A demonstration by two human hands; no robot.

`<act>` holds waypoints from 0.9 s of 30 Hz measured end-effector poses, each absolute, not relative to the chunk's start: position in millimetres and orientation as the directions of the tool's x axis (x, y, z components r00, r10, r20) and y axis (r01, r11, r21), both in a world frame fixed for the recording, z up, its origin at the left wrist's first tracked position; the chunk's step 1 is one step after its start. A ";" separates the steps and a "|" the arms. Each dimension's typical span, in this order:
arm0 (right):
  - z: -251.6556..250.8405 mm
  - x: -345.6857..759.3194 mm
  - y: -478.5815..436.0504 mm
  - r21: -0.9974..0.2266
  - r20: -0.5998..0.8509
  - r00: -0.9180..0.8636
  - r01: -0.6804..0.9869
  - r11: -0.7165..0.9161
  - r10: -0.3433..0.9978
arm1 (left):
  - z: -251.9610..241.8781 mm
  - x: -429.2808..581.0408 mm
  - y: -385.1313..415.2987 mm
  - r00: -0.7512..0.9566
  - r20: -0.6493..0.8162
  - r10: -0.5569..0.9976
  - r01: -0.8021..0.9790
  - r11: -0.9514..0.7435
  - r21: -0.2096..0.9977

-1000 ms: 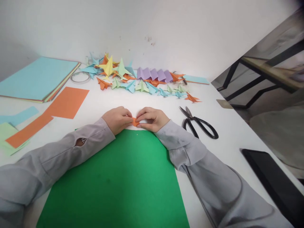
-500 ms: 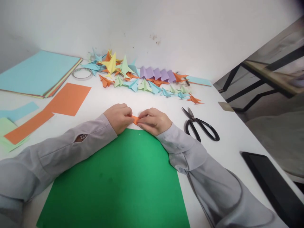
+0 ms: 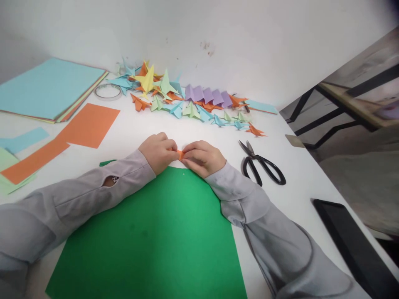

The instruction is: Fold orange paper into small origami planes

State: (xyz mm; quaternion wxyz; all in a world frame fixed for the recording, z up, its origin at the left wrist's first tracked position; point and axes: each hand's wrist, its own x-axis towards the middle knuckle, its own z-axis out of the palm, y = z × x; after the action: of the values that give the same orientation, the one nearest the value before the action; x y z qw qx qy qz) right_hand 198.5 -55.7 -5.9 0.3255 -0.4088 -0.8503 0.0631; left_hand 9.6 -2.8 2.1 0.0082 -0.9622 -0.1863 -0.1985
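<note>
Between my fingertips is a small folded piece of orange paper (image 3: 181, 155), mostly hidden by the fingers. My left hand (image 3: 159, 153) pinches its left end, and my right hand (image 3: 204, 158) pinches it from the right. Both hands are closed and close together, just beyond the far edge of a large green sheet (image 3: 149, 232). That sheet lies flat on the white table under my forearms. Beyond the hands stands a row of folded paper figures in yellow, orange, blue and pale green, such as a yellow one (image 3: 146, 79).
Scissors (image 3: 258, 160) with black handles lie partly open at the right, and a black tablet-like slab (image 3: 352, 241) is nearer. On the left are stacked coloured sheets (image 3: 52, 87), a tape roll (image 3: 107, 91) and cut orange paper (image 3: 90, 124). Purple pleated paper (image 3: 207, 96) sits by the wall.
The view has shifted slightly. Both hands still pinch the orange paper, with the fingers moved only a little. A green corner now shows beyond my left forearm.
</note>
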 end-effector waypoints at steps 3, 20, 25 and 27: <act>-6.5 196.4 -56.9 -0.348 0.509 -0.444 0.677 0.648 0.738 | 3.2 10.8 -4.1 0.853 0.378 0.359 0.375 -0.926 0.034; -6.9 192.2 -56.4 -0.294 0.512 -0.492 0.670 0.682 0.704 | 0.4 -1.0 -2.3 0.847 0.485 0.219 0.227 -0.973 0.043; -6.6 191.6 -57.4 -0.291 0.534 -0.506 0.643 0.709 0.677 | 3.6 -2.5 0.8 0.871 0.462 0.169 0.179 -0.984 0.023; -6.6 191.2 -57.6 -0.304 0.521 -0.503 0.645 0.701 0.689 | 3.7 -3.0 1.8 0.873 0.463 0.154 0.163 -0.986 0.020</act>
State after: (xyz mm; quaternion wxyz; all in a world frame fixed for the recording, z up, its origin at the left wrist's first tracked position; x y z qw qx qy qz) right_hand 191.2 -57.6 -6.6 0.3163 -0.3851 -0.8663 0.0347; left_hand -3.0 1.8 3.7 0.0098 -0.9677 -0.0820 -0.2382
